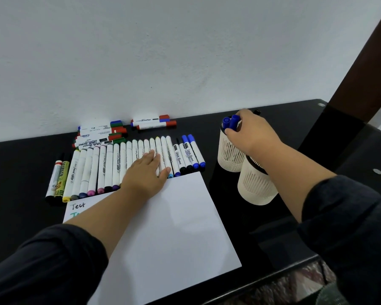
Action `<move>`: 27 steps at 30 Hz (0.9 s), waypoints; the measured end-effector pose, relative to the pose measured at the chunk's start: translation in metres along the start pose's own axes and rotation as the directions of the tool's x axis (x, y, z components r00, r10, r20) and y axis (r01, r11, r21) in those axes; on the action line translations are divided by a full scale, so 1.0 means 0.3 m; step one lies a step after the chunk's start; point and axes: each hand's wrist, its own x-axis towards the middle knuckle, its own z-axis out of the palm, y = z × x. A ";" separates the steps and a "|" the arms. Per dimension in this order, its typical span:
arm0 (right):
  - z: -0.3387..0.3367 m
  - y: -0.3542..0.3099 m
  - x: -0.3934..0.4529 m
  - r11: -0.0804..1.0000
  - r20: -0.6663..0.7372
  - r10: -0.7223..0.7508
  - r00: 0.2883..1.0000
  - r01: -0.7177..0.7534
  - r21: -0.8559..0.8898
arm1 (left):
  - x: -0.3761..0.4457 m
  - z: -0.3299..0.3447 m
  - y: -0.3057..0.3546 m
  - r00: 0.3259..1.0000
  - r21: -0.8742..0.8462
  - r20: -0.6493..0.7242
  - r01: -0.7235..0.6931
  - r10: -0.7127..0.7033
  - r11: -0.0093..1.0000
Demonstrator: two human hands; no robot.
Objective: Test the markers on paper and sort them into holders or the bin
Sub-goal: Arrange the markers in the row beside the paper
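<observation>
Blue marker (234,122) sits in the far holder (230,154) near the table's right edge, pinched by the right hand (250,133). Left hand (146,172) rests flat, fingers straight, on the marker row (128,164). Risk: sideways pull may tip the holder.

A long row of white-barrelled markers (119,166) with coloured caps lies side by side on the black bench (20,172), near ends touching or just over the far edge of a white sheet of paper (174,227) that bears "Test" in black at its left corner. Behind the row, two small heaps of whiteboard markers (101,133) lie against the wall. To the right stand two cream slotted holders (256,186), the far holder (230,155) with blue-capped markers (231,122) upright in it.
</observation>
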 end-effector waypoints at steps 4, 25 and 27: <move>-0.002 -0.001 -0.010 0.999 -0.026 -0.044 0.999 0.045 0.024 | -0.009 -0.017 0.004 1.000 -0.010 0.025 -0.004 0.005 1.000; 0.045 -0.170 0.039 0.806 0.019 -0.453 0.891 0.418 -0.419 | 0.018 -0.102 -0.150 0.996 -0.014 0.092 0.006 -0.005 1.000; 0.087 -0.199 0.062 0.796 0.032 -0.478 0.878 0.448 -0.406 | 0.021 -0.102 -0.192 0.996 0.025 0.087 -0.012 0.010 1.000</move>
